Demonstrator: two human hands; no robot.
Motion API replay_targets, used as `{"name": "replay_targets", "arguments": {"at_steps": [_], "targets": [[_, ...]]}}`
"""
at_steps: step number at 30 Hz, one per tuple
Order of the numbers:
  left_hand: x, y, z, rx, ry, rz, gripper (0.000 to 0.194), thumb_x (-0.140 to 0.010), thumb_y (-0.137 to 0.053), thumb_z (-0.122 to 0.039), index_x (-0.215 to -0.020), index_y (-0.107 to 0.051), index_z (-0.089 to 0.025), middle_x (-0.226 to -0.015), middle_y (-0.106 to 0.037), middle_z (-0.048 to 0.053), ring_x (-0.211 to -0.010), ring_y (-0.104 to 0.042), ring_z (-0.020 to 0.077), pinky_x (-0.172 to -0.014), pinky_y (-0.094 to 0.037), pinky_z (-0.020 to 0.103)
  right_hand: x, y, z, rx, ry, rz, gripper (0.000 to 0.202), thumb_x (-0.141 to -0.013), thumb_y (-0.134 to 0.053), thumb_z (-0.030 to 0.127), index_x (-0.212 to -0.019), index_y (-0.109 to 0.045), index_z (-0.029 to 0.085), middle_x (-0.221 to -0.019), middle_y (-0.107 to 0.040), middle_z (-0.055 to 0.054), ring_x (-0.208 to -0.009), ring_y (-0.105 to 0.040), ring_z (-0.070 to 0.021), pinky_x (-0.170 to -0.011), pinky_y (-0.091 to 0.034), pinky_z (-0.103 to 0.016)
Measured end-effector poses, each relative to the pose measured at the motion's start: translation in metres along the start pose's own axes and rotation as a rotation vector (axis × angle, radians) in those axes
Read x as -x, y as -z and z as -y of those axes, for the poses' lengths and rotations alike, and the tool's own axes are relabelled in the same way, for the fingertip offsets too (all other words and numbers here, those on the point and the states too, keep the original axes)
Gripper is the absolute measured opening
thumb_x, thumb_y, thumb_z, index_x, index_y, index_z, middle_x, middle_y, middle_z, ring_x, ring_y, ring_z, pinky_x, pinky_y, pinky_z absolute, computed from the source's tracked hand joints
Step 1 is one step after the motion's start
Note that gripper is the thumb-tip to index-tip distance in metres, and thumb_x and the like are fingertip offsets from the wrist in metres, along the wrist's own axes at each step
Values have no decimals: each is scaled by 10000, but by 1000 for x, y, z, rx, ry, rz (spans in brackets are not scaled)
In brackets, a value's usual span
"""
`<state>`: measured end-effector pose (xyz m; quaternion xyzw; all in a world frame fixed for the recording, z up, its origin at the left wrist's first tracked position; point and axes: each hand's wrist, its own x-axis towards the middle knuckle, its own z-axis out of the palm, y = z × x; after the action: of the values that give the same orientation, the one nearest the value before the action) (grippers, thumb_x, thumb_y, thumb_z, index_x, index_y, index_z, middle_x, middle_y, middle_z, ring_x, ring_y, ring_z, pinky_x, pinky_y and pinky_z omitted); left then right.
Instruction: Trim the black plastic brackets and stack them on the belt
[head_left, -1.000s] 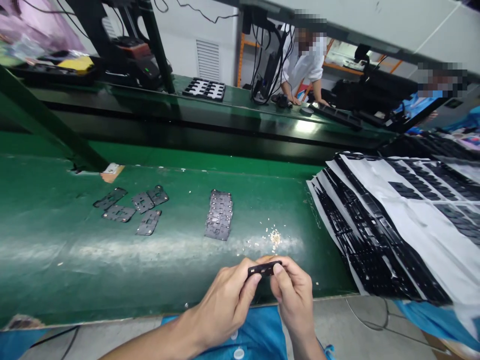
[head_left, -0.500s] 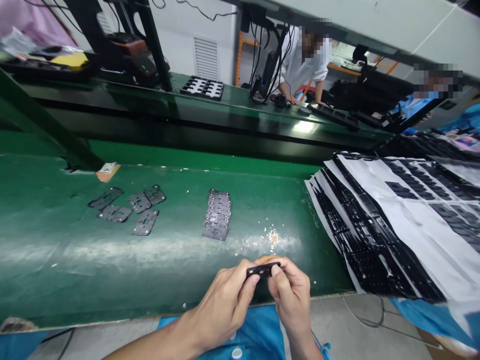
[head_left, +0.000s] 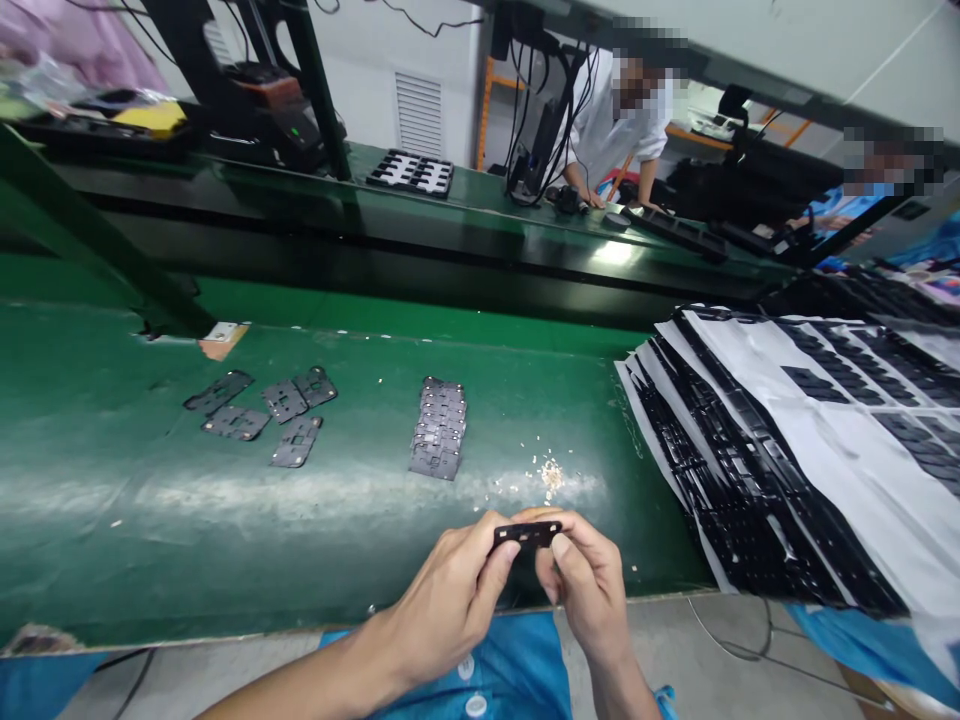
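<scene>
Between my two hands, just above the front edge of the green bench, is a small black plastic plate point(head_left: 529, 535) with light spots at its ends. My left hand point(head_left: 457, 590) pinches its left end between thumb and fingers. At the right end, my right hand point(head_left: 589, 580) grips it, the thumb by the corner. Beyond the plate lies a little heap of tiny pale pieces point(head_left: 551, 475), some scattered around it. To the left of the heap, similar black plates lie overlapped in a row point(head_left: 437, 430). Several loose black plates point(head_left: 298, 440) rest farther left.
Stacked black trays with white sheets point(head_left: 720, 450) cover the bench's right side. A green post point(head_left: 112, 240) stands at the left. Behind the bench runs a raised shelf with a black-and-white tray point(head_left: 411, 173) and cables. A person in white point(head_left: 619, 125) leans there.
The black plate has tilted so more of its face and the light spot at its right end show. My right thumb has shifted slightly down from that end.
</scene>
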<state>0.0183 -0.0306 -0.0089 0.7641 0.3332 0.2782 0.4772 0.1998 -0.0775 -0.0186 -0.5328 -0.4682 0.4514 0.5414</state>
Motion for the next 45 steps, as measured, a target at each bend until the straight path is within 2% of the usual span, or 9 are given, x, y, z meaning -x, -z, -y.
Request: {"name": "replay_targets", "arguments": {"at_steps": [9, 14, 19, 25, 29, 31, 35, 40, 45], "targets": [[-3, 1, 3, 40, 0, -10, 245, -1136, -362, -270, -972, -536, -217, -829, -603, -4, -698, -570, 156, -688, -433, 286, -8, -6, -5, 14, -66, -31, 352, -1061, -561, 422, -965, -763, 151, -523, -459, 67, -409, -326, -68, -423, -239, -220], [-5, 3, 8, 40, 29, -25, 241, -1133, -369, -270, -946, -513, -221, -820, -583, -12, -700, -562, 153, -684, -428, 282, -11, -5, -8, 22, -54, 4, 338, -1070, -525, 386, -1019, -760, 149, -524, -466, 68, -433, -357, -81, -470, -301, -235], [-7, 5, 14, 53, 30, -42, 220, -1129, -381, -258, -950, -504, -222, -822, -579, -17, -706, -563, 150, -685, -431, 277, -15, 0, -6, 28, -68, 114, 335, -1080, -530, 413, -1103, -745, 157, -571, -529, 52, -480, -448, -99, -525, -372, -244], [-8, 5, 20, 66, 24, -69, 188, -1109, -402, -254, -941, -483, -224, -805, -549, -18, -681, -534, 152, -663, -408, 284, -21, 1, -8, 187, -77, 110, 330, -1104, -528, 403, -1123, -750, 160, -555, -520, 58, -482, -477, -104, -544, -393, -247], [-7, 6, 23, 84, 70, -70, 185, -1101, -393, -265, -935, -464, -226, -785, -529, -18, -657, -508, 158, -652, -389, 297, -24, 3, -12, 189, -47, 148, 342, -1112, -506, 396, -1168, -743, 156, -572, -530, 48, -491, -496, -118, -540, -416, -254], [-7, 7, 23, 97, 90, -82, 180, -1100, -394, -270, -944, -469, -224, -806, -548, -6, -686, -525, 166, -674, -398, 301, -27, 4, -10, 172, -60, 174, 323, -1099, -534, 396, -1200, -735, 163, -619, -558, 32, -529, -523, -128, -555, -454, -255], [-7, 12, 23, 151, 136, -117, 202, -1105, -408, -291, -923, -466, -225, -790, -543, -14, -695, -511, 164, -676, -385, 293, -33, 4, -2, 174, -113, 243, 349, -1034, -660, 391, -1331, -683, 207, -809, -649, -17, -714, -641, -171, -693, -567, -281], [-7, 21, 19, 338, 219, -57, 296, -1123, -371, -366, -890, -479, -219, -685, -489, -48, -610, -475, 145, -638, -375, 282, -35, -6, 8, 270, -30, 213, 256, -1087, -566, 355, -1221, -729, 209, -827, -664, -22, -663, -620, -147, -660, -544, -255], [-8, 22, 21, 409, 252, -97, 442, -1134, -328, -468, -789, -449, -219, -629, -459, -47, -575, -448, 134, -609, -356, 282, -27, -8, 10, 360, 106, 244, 275, -1100, -532, 276, -1308, -710, 253, -994, -678, -62, -778, -644, -172, -738, -560, -274]]}}
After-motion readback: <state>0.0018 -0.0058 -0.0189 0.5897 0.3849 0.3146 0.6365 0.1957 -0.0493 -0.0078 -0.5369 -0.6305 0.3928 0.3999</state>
